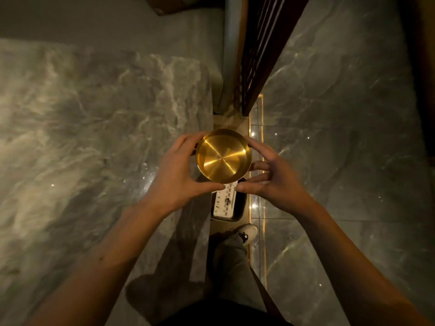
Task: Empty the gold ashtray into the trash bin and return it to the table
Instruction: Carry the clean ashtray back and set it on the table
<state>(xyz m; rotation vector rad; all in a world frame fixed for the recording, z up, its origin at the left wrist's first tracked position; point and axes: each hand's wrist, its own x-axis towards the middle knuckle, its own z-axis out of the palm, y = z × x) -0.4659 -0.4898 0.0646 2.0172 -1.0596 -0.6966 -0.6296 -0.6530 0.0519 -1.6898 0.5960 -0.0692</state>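
hands cradle the gold ashtray [224,156] above the gap between the marble table [94,128] and the tiled floor [341,118]. the left hand [181,170] pinches the rim with thumb and fingers; the right hand [270,175] touches the far rim with spread fingertips, half open, more steadying than clamping. the bowl faces up and looks clean inside, so i judge the emptying done and the return to the table next. directly below sits the dark trash bin [240,205], holding a white card-like scrap [224,200].

to do the return well: keep the ashtray level, carry it left over the marble, lower it flat, and let go only once the base rests, well in from the edge.

count: one ashtray, one bin, one scrap, two hands, one shoe [247,232] visible.
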